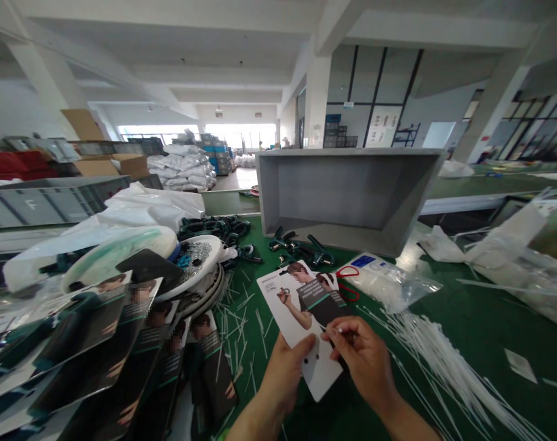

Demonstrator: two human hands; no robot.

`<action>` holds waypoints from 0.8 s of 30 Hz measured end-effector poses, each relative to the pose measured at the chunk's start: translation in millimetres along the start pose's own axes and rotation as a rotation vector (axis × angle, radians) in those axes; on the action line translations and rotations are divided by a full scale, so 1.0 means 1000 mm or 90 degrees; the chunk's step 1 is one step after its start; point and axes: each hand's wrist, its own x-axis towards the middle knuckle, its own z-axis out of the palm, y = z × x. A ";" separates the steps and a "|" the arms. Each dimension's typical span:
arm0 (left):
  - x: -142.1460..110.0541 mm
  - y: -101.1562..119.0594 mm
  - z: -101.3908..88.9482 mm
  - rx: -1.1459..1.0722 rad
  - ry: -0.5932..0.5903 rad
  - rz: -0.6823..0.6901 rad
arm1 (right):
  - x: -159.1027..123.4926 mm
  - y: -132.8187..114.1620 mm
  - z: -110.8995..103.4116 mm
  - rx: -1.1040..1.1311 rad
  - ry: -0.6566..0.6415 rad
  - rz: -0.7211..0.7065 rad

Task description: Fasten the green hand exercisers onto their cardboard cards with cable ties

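The printed card (322, 373) sits between both raised hands, above the green table (411, 306). The left hand (283, 383) pinches its lower edge, thumb on the face, while the right hand (363, 358) comes in from the side, fingers (338, 332) closed narrowly on the card. Its small print is unreadable. Just beyond lies a clear bag (384, 282) with a blue label; white cable ties (444, 361) spread rightward, and similar cards (99, 343) pile up leftward.

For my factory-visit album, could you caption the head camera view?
Left hand and right hand hold a printed card over a green workbench strewn with white plastic ties.
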 end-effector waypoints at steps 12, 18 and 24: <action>0.010 0.014 -0.024 -0.034 0.038 -0.033 | 0.104 -0.005 -0.016 -0.216 -0.055 0.014; 0.016 0.012 -0.038 -0.051 -0.065 -0.036 | 0.122 0.012 -0.008 -0.199 -0.088 0.009; 0.014 0.016 -0.041 -0.032 -0.158 -0.043 | 0.064 0.009 -0.009 0.070 -0.098 0.186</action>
